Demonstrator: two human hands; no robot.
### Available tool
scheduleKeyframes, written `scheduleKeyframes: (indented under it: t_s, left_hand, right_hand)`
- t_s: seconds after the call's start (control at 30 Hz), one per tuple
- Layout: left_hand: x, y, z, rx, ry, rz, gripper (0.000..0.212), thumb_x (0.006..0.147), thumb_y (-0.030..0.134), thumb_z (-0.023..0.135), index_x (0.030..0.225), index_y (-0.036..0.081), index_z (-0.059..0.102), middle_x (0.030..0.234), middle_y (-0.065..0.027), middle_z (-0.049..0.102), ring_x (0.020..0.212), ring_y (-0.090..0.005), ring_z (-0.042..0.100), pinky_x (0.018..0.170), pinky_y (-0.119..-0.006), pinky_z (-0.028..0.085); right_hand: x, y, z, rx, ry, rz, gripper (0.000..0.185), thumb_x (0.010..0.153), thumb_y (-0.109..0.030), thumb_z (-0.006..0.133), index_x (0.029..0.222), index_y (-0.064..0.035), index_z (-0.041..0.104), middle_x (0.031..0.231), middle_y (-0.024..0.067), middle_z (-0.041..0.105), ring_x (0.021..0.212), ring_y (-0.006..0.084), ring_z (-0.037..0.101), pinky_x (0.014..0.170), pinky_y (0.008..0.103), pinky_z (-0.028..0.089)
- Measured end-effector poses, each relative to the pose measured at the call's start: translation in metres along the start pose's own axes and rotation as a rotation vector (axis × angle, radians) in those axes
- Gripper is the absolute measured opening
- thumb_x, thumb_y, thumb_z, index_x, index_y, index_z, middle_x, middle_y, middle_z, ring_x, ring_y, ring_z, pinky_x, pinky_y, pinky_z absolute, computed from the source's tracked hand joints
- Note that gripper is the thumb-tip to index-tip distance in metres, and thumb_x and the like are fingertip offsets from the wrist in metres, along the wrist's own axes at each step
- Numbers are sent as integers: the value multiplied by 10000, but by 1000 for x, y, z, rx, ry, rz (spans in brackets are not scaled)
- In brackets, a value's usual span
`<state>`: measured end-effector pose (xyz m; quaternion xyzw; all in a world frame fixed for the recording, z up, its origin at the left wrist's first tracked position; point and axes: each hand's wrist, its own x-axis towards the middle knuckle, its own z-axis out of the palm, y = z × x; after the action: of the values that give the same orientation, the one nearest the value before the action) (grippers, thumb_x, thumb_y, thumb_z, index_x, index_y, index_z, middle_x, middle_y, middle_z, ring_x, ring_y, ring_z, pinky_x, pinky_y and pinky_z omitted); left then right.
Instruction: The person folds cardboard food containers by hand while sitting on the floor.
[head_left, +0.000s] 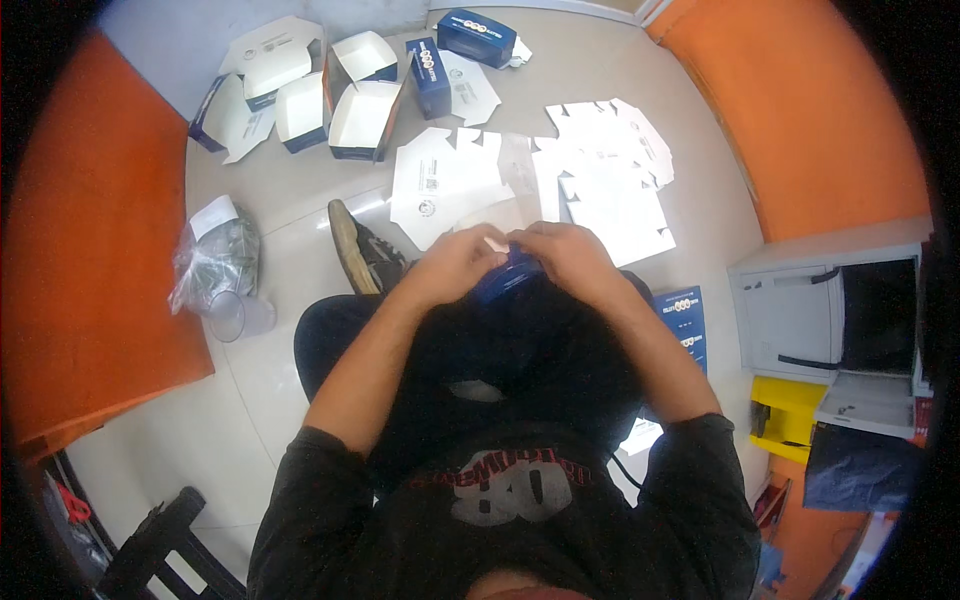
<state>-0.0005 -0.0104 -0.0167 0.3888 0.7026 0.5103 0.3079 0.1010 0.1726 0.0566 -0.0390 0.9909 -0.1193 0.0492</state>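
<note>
Above my lap, my left hand (459, 264) and my right hand (574, 256) meet on a partly folded blue-and-white paperboard box (508, 277). Fingers of both hands pinch its near edge, close together, and they hide part of it. The box's blue outside faces me, while its pale inside shows beyond my fingertips. On the floor just past it lies a flat white box blank (416, 176) with notched flaps and small printing. Farther right, several more flat blanks (619, 195) overlap in a loose pile.
Several folded open boxes (364, 120) stand at the back left. Two closed blue boxes (476, 37) (429, 79) are nearby. To the left are a filled plastic bag (217, 251) and a clear cup (240, 319). A blue printed sheet (682, 322) lies beside my right leg; a white cabinet (787, 315) stands right.
</note>
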Motion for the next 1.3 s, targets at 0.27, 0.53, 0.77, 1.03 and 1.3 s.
scheduleKeyframes:
  t_s: [0.27,0.53,0.77,1.03,1.3]
  left_hand:
    - [5,-15,16,314,-37,49,212,878,183,651,1003,35,736,917,-231,702,878,-402,677,807,-467,525]
    - [10,-23,30,220,126,144,193,890,189,658,991,55,752,924,-227,700,894,-412,666,810,-482,519]
    - [5,-9,26,406,264,163,193,882,202,675,988,69,765,904,-184,719,865,-379,674,808,-457,508]
    - [-2,20,-3,283,349,481,627,749,329,811,1309,139,603,1239,-119,605,1250,-316,512,1051,-513,334]
    - [-4,25,-22,340,430,596,544,700,42,765,1215,73,596,1185,-137,603,1158,-366,557,990,-453,426]
  right_hand:
    - [-21,23,36,91,180,-41,334,812,0,633,1105,-134,722,1062,89,725,871,310,706,748,387,575]
    - [-28,46,80,-7,129,-47,371,857,-82,649,1215,-168,686,1143,66,718,893,306,712,741,389,579]
    - [-34,6,44,-84,26,-35,679,849,-297,730,1437,-119,440,1189,129,625,928,322,684,751,449,563]
    - [-18,6,12,-27,258,-33,821,743,-284,817,1454,-80,461,1152,104,636,832,299,691,671,398,571]
    - [-11,-7,-9,96,348,18,757,733,-235,816,1416,-102,518,1216,97,646,872,283,706,724,364,588]
